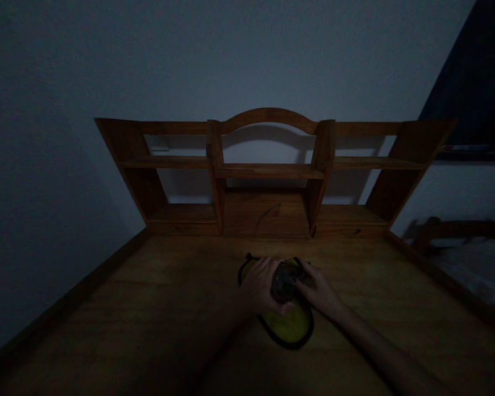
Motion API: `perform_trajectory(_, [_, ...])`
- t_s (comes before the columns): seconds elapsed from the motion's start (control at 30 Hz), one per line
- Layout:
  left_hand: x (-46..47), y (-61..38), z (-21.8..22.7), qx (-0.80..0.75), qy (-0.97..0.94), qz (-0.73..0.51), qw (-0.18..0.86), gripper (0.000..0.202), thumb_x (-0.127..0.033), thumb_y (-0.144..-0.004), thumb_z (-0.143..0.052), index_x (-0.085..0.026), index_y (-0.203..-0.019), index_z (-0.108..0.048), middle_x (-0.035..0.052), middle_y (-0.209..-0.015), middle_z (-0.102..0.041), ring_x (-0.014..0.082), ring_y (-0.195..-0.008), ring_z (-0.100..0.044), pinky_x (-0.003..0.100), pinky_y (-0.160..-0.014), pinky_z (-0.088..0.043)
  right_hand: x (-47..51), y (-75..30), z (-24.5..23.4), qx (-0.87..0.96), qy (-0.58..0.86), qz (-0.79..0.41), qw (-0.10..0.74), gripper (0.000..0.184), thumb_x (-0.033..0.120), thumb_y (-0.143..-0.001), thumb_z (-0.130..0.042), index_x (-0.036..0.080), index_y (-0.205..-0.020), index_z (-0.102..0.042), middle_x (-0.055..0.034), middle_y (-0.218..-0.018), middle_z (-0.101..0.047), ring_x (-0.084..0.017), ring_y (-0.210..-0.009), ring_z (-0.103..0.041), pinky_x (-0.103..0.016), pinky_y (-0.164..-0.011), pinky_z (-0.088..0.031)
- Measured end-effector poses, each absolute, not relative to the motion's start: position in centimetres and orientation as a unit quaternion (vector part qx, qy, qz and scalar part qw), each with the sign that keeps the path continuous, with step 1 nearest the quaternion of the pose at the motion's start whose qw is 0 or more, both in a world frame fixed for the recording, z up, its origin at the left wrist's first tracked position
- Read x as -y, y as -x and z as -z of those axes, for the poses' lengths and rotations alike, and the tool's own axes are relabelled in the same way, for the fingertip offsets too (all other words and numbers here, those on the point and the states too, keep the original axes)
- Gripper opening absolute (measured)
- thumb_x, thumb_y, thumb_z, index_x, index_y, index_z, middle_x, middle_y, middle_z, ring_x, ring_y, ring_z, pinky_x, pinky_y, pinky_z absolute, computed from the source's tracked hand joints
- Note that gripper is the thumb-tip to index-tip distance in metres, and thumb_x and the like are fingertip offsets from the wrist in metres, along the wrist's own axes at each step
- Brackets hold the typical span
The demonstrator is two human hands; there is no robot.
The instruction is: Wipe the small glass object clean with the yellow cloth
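Observation:
A small dark object with shiny spots (284, 281) is between my two hands; in the dim light I cannot make out its kind. My left hand (260, 287) curls around its left side, with the thumb below it. From the right, my right hand (317, 287) closes on it with thumb and fingers, the fingertips partly hidden. Underneath lies a flat yellow piece with a thick black edge (291, 327), rounded at the near end and largely covered by my hands.
The yellow piece rests on a wooden desk top (148, 308). Along the back stands a wooden shelf unit (268, 171) with several compartments, against a pale wall (247, 60). A dark window or panel (474, 82) is at the upper right.

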State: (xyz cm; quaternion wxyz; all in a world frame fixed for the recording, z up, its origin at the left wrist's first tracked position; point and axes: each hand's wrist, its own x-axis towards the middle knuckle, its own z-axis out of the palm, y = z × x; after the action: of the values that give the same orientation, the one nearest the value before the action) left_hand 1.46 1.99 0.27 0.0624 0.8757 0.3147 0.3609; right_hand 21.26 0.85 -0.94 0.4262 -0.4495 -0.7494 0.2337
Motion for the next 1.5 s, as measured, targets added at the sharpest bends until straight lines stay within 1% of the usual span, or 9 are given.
perform_trajectory(0.1, [-2.0, -1.49, -0.28, -0.312, -0.876, -0.363, 0.06, 0.087, -0.074, -0.054, -0.058, -0.018, -0.119, -0.043, 0.0105, -0.108, -0.058, 0.0296, -0.101, -0.055, 0.044, -0.093, -0.041, -0.91, -21.33, 1.25, 0.752, 0.445, -0.231, 0.427, 0.041, 0.023, -0.08, -0.055, 0.015, -0.12, -0.052, -0.0079, -0.1, -0.068, -0.022, -0.087, -0.063, -0.034, -0.078, -0.052])
perform_trajectory(0.23, [-2.12, -1.53, -0.13, -0.308, -0.874, -0.37, 0.059, 0.088, -0.074, -0.054, -0.059, -0.017, -0.119, -0.043, 0.0105, -0.109, -0.057, 0.0295, -0.102, -0.055, 0.044, -0.093, -0.041, -0.88, -21.46, 1.43, 0.757, 0.451, -0.222, 0.418, 0.044, 0.023, -0.081, -0.052, 0.014, -0.124, -0.049, -0.0081, -0.096, -0.068, -0.021, -0.082, -0.064, -0.034, -0.074, -0.053])
perform_trajectory(0.37, [-2.21, -1.58, -0.07, -0.31, -0.875, -0.368, 0.055, 0.087, -0.073, -0.054, -0.059, -0.017, -0.118, -0.044, 0.011, -0.108, -0.057, 0.0302, -0.102, -0.054, 0.045, -0.094, -0.041, -0.85, -21.52, 1.46, 0.763, 0.454, -0.204, 0.411, 0.046, 0.023, -0.081, -0.052, 0.014, -0.127, -0.047, -0.0089, -0.097, -0.068, -0.022, -0.084, -0.064, -0.036, -0.077, -0.052])
perform_trajectory(0.57, [-2.18, -1.66, -0.16, -0.312, -0.876, -0.363, 0.056, 0.087, -0.073, -0.053, -0.06, -0.016, -0.117, -0.045, 0.0115, -0.105, -0.058, 0.0298, -0.1, -0.055, 0.044, -0.092, -0.042, -0.83, -21.25, 1.15, 0.765, 0.437, -0.223, 0.417, 0.041, 0.023, -0.082, -0.051, 0.016, -0.123, -0.049, -0.0071, -0.095, -0.068, -0.02, -0.08, -0.064, -0.031, -0.072, -0.053])
perform_trajectory(0.7, [-2.22, -1.65, -0.14, -0.312, -0.876, -0.364, 0.052, 0.087, -0.073, -0.054, -0.059, -0.016, -0.118, -0.045, 0.0112, -0.105, -0.058, 0.0301, -0.099, -0.055, 0.045, -0.093, -0.042, -0.74, -21.16, 0.96, 0.768, 0.437, -0.216, 0.416, 0.038, 0.022, -0.082, -0.051, 0.015, -0.12, -0.051, -0.0069, -0.093, -0.068, -0.02, -0.079, -0.064, -0.03, -0.071, -0.053])
perform_trajectory(0.9, [-2.19, -1.6, -0.22, -0.31, -0.879, -0.358, 0.053, 0.086, -0.073, -0.055, -0.058, -0.017, -0.118, -0.044, 0.0109, -0.106, -0.058, 0.0297, -0.1, -0.055, 0.044, -0.092, -0.042, -0.63, -21.34, 0.96, 0.773, 0.437, -0.212, 0.408, 0.039, 0.022, -0.082, -0.051, 0.015, -0.12, -0.05, -0.0071, -0.094, -0.067, -0.02, -0.081, -0.064, -0.031, -0.074, -0.052])
perform_trajectory(1.07, [-2.19, -1.73, -0.13, -0.314, -0.876, -0.363, 0.049, 0.084, -0.071, -0.054, -0.059, -0.017, -0.116, -0.044, 0.0101, -0.104, -0.058, 0.0292, -0.097, -0.056, 0.044, -0.091, -0.042, -0.82, -21.41, 1.37, 0.774, 0.431, -0.223, 0.406, 0.042, 0.023, -0.081, -0.052, 0.015, -0.123, -0.048, -0.0068, -0.092, -0.067, -0.02, -0.077, -0.063, -0.031, -0.07, -0.052])
perform_trajectory(1.3, [-2.04, -1.81, -0.47, -0.321, -0.877, -0.355, 0.035, 0.082, -0.068, -0.052, -0.061, -0.017, -0.115, -0.044, 0.0102, -0.104, -0.058, 0.0297, -0.098, -0.055, 0.044, -0.091, -0.043, -0.83, -21.57, 1.52, 0.778, 0.429, -0.215, 0.405, 0.048, 0.021, -0.081, -0.051, 0.014, -0.128, -0.044, -0.009, -0.096, -0.067, -0.022, -0.083, -0.063, -0.033, -0.074, -0.052])
perform_trajectory(1.5, [-1.99, -1.7, -0.62, -0.319, -0.88, -0.351, 0.032, 0.083, -0.069, -0.052, -0.061, -0.017, -0.115, -0.044, 0.0102, -0.104, -0.058, 0.0294, -0.099, -0.056, 0.043, -0.089, -0.044, -0.89, -21.49, 1.44, 0.778, 0.431, -0.214, 0.404, 0.046, 0.02, -0.08, -0.052, 0.015, -0.126, -0.046, -0.0085, -0.098, -0.067, -0.022, -0.085, -0.063, -0.034, -0.076, -0.052])
